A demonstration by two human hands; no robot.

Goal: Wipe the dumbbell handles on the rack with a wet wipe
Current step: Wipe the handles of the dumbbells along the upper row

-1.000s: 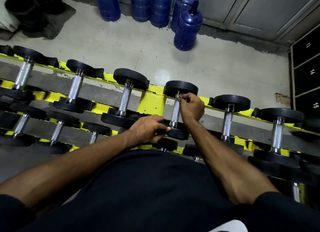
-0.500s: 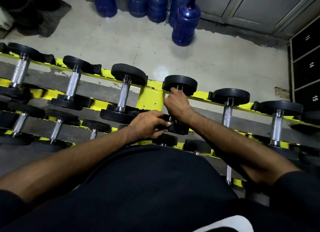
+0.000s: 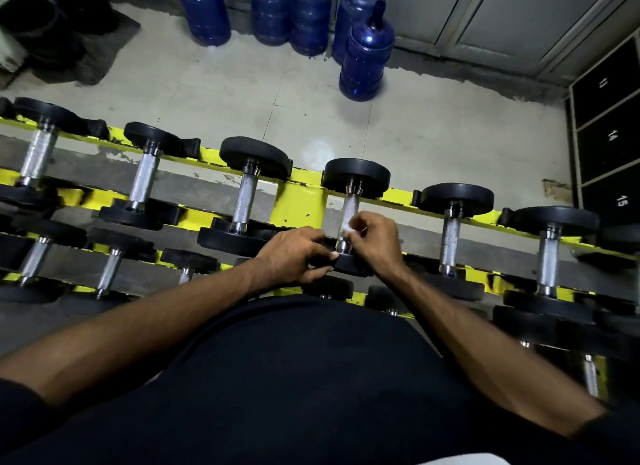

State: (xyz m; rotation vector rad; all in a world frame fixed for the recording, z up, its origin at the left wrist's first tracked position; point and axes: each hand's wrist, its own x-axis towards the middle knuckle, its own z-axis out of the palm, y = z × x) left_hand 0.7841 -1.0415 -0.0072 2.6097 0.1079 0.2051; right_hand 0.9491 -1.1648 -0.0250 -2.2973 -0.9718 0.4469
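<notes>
Right hand [image 3: 375, 242] fingers pinch wipe [image 3: 346, 228] against near part of handle [image 3: 350, 204], fourth dumbbell [image 3: 356, 177] from left edge, rack [image 3: 298, 208] top row. Left hand [image 3: 291, 253] fingers grip same dumbbell's near end, steadying. Judgement: mid-task. This handle underway; other handles show no sign either way; lower rows likely pending.

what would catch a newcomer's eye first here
Two hands meet at the centre: the right hand pinches a white wet wipe against a dumbbell handle, while the left hand grips that dumbbell's near head. Around them runs the bright yellow rack lined with dumbbells, and dark blue water jugs stand on the floor behind it.
</notes>
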